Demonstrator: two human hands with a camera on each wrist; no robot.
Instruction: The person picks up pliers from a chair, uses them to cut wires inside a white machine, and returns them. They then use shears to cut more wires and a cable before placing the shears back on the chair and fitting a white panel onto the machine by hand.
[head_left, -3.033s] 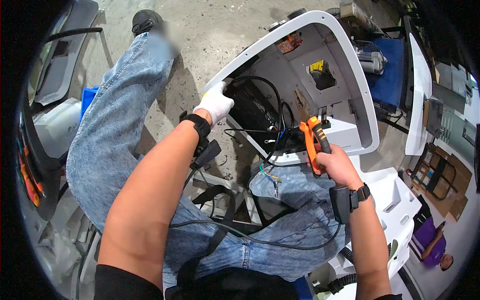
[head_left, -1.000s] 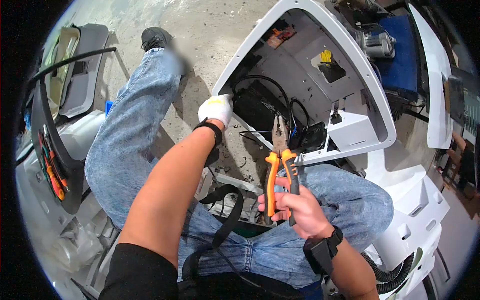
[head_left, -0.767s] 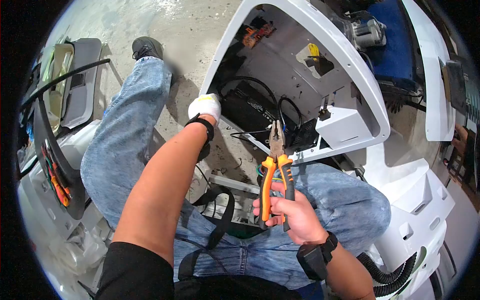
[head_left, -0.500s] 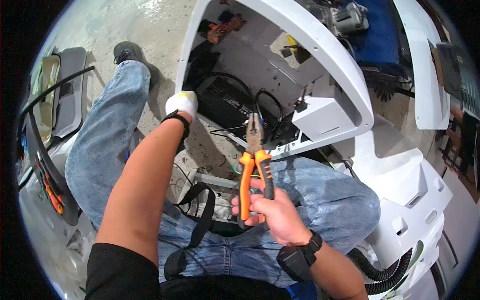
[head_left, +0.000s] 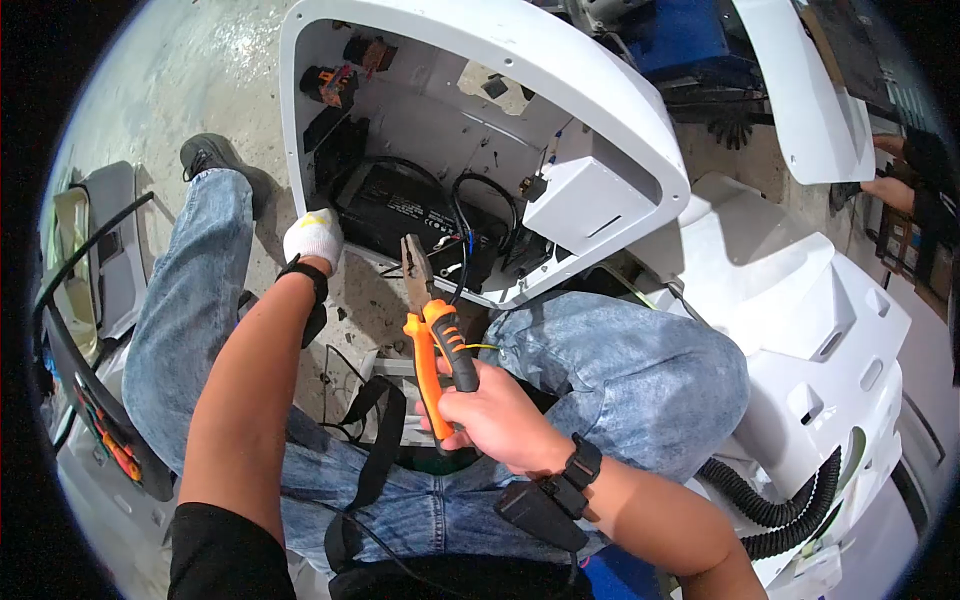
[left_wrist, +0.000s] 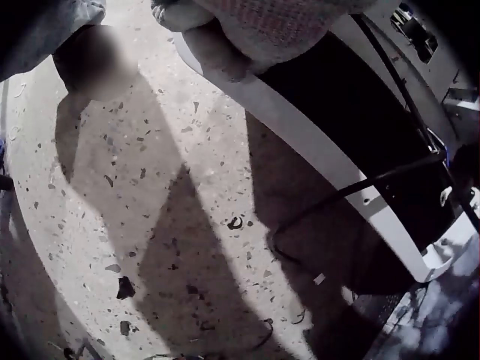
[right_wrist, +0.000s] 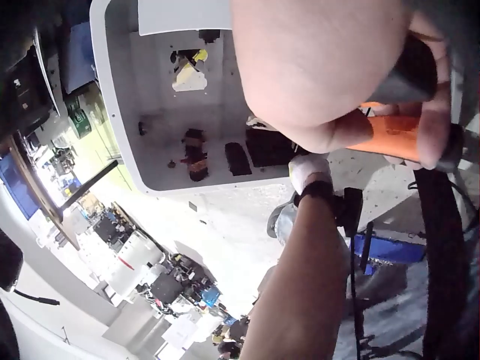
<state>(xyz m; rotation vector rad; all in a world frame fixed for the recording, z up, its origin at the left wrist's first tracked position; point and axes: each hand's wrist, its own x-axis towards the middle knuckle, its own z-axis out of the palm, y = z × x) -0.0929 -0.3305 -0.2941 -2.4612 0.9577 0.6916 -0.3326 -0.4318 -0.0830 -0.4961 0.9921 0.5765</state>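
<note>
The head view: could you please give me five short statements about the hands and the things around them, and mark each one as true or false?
1. The right hand holds the orange-and-black pliers. True.
2. The left hand is at the rim of the white housing. True.
3. The left hand is bare. False: it wears a white glove.
4. The white housing has nothing inside it. False: among other things, a black box with pale print lies in it.
5. The black corrugated hose touches the left hand. False: it is far from that hand, at the lower right of the head view, near the white panel.
</note>
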